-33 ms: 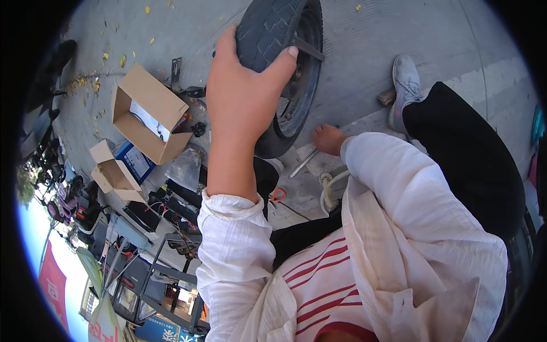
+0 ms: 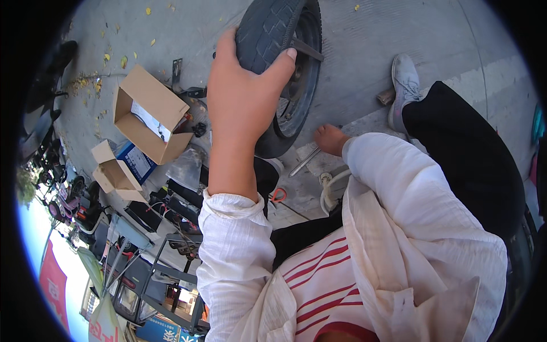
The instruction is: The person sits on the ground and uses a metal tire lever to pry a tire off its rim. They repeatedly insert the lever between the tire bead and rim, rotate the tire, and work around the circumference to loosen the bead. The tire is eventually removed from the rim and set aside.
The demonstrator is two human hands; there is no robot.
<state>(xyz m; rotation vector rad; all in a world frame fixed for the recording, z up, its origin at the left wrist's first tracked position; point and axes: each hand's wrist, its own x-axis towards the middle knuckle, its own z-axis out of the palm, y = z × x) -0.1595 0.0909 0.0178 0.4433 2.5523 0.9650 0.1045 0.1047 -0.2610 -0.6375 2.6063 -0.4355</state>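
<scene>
The tyre (image 2: 266, 31) is straddled from the body's side by the left hand (image 2: 242, 94), its thumb and forefinger spread wide across the tread; its other fingertips are hidden; a flat bar (image 2: 308, 49) is set across the rim (image 2: 305, 80), just beside that thumb, its long axis slanted out to the right; nearer the body, a metal rod (image 2: 303, 162) is pointed down and left, its upper end met by the right hand (image 2: 330, 139), the nearer one; whether it is pinched by those bent fingers cannot be told
</scene>
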